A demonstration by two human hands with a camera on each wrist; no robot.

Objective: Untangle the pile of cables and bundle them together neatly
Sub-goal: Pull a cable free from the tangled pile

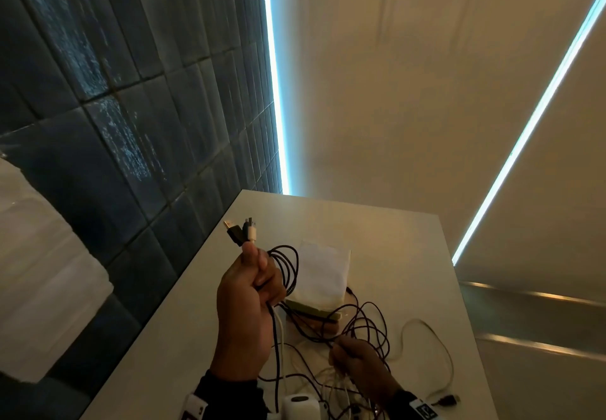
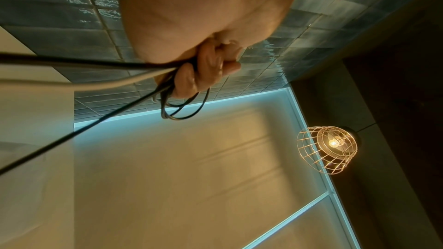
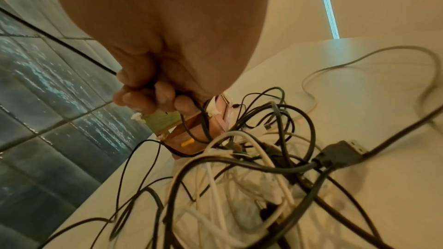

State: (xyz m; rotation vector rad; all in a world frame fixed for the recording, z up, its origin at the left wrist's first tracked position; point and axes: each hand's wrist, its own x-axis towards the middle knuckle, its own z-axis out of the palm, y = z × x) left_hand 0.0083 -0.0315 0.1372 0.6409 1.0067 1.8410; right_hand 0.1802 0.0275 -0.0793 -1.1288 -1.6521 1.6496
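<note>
Several plug ends (image 1: 241,230), two dark and one white, stick up above the thumb and fingers of the left hand (image 1: 247,301), which is clenched round a gathered bunch of cords and raised above the table (image 1: 393,255). From that fist a dark looped coil (image 1: 287,268) hangs on the far side, and a dark strand and a white strand drop past the wrist toward the table; the left wrist view shows the fingers (image 2: 191,79) curled tight over the cords, with small loops hanging out just past them. Lower and to the right, the right hand (image 1: 359,362) pinches thin dark strands between thumb and fingertips (image 3: 143,97), just above the tangled pile of cables (image 3: 239,177). That pile lies on the table's near part, dark and white cords crossing one another, with a flat dark plug (image 3: 340,155) at its right edge and a pale cord (image 1: 436,350) looping out to the right. Just beyond the pile stands a small wooden holder (image 3: 189,139) with a green band and a sheet of white paper (image 1: 319,272) rising from it; dark cords drape over and around its base. A white roll (image 1: 300,405) sits at the table's near edge between the wrists. Dark blue tiles (image 1: 114,108) cover the wall to the left, and a caged lamp (image 2: 328,149) glows overhead.
</note>
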